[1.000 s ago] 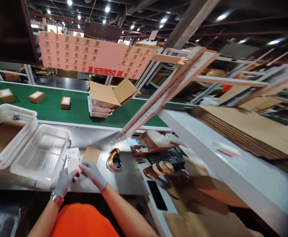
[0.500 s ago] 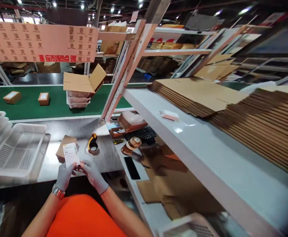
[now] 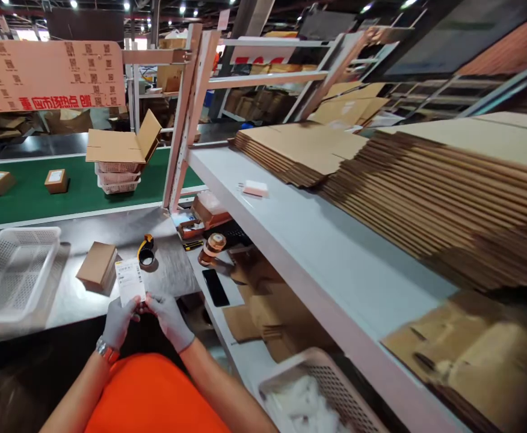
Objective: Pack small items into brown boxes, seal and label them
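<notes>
Holding a slip (image 3: 130, 281) upright above the desk's (image 3: 110, 225) near edge, the left hand (image 3: 118, 322) and right hand (image 3: 168, 319) each pinch its bottom edge in a narrow grip. Its long axis runs up and away, with the top tilted slightly left. A box (image 3: 96, 264) lies just behind it.

Gloves on: left grip (image 3: 118, 322) & right grip (image 3: 169, 319) both pinch a white label (image 3: 130, 281) by its bottom edge, held upright over the bench (image 3: 110, 225) front. Small carton (image 3: 96, 264) just behind, tape gun (image 3: 145, 252) to its rt, white basket (image 3: 11, 270) far left, flat cartons (image 3: 426, 180) stacked on shelf (image 3: 317, 240)
</notes>
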`<action>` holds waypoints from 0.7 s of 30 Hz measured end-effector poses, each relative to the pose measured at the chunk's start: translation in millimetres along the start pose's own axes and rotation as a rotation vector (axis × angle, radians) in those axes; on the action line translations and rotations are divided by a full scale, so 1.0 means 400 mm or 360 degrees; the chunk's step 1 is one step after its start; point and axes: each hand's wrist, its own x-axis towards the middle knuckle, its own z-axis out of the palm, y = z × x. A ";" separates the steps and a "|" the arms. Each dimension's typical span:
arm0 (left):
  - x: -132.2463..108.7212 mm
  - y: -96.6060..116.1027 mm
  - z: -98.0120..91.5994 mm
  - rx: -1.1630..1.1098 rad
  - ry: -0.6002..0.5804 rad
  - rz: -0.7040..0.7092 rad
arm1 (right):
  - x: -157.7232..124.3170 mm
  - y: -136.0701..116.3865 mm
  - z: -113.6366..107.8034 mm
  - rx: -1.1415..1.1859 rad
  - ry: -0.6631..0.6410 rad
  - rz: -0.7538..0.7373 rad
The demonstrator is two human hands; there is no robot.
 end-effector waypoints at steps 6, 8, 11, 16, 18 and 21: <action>-0.010 -0.031 0.046 0.0026 -0.0166 -0.0111 | -0.049 -0.008 -0.052 0.0105 0.0099 0.0008; -0.007 -0.042 0.054 0.0133 -0.0220 -0.0119 | -0.059 -0.006 -0.067 0.0108 0.0139 0.0015; 0.001 -0.058 0.061 0.0510 -0.0169 -0.0066 | -0.068 -0.001 -0.082 0.0090 0.0239 0.0008; -0.007 -0.071 0.065 0.1131 -0.0011 0.0430 | -0.078 0.000 -0.094 0.0065 0.0340 -0.0026; -0.015 -0.067 0.072 0.1122 -0.0310 0.0520 | -0.085 -0.003 -0.095 0.0039 0.0346 -0.0043; -0.019 -0.055 0.091 0.1031 -0.0401 0.0450 | -0.098 -0.007 -0.097 0.0002 0.0391 -0.0057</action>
